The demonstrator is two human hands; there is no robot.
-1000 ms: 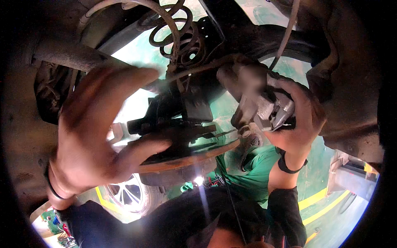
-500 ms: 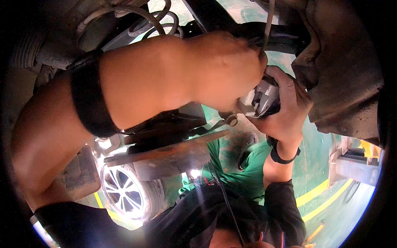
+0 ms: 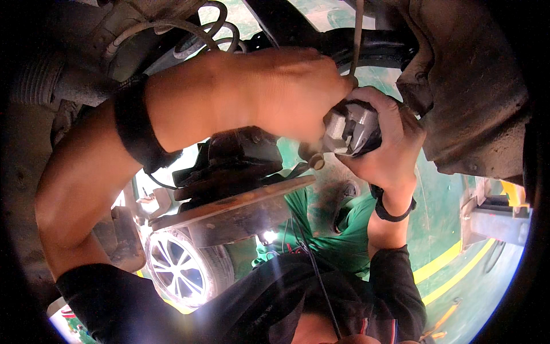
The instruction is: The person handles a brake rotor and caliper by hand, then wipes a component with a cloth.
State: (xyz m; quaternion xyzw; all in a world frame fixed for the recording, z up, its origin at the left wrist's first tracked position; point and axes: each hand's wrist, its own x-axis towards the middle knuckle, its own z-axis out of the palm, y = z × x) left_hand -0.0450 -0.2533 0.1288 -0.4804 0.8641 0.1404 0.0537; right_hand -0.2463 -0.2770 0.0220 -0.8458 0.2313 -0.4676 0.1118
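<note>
In my right hand (image 3: 395,137) is a silver and dark metal brake caliper (image 3: 361,129), its fingers and thumb wrapped round the right side. My left hand (image 3: 309,86) reaches across from the left, closed like a fist against the caliper's left side. Its fingertips are hidden, so what they grip does not show. A thin hose (image 3: 358,40) runs down from above to where the hands meet. Just below the left hand sits a bolt-like metal end (image 3: 315,161). Further left, under my forearm, a rusty brake disc (image 3: 246,200) is seen nearly edge-on.
A coil spring (image 3: 215,28) and dark suspension arms lie above my left arm. Brown sheet metal (image 3: 481,126) hangs close on the right. A wheel (image 3: 177,266) is at the lower left. Grey lift hardware (image 3: 498,223) stands at the right over the green floor.
The caliper and both hands have shifted slightly left in the picture. More of the caliper's silver face shows now. My left forearm has moved a little to the right.
</note>
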